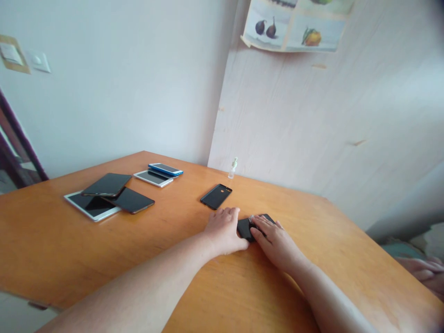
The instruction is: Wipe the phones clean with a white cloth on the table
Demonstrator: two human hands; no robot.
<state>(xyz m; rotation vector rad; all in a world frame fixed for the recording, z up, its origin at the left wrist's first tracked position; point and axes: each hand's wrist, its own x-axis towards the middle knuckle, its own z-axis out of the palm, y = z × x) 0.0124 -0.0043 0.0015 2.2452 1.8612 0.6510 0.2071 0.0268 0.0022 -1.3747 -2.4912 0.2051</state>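
A black smartphone (244, 228) lies on the wooden table (166, 259) in front of me. My left hand (225, 230) is at its left end, thumb on the near side and fingers on the far side, steadying it. My right hand (275, 238) lies over the phone's right part, fingers bent down onto the screen. A small pale scrap (251, 218) shows at those fingertips; most of it is hidden, so its kind is unclear. Just beyond my left hand rests a black phone case (216, 196), its hollow side up.
Toward the back stands a small clear spray bottle (232, 168). On the left, two dark tablets (107, 184) overlap a white tablet (78, 200). Behind them a blue-edged phone (166, 169) leans on a white phone (152, 177). Walls border the table's far sides.
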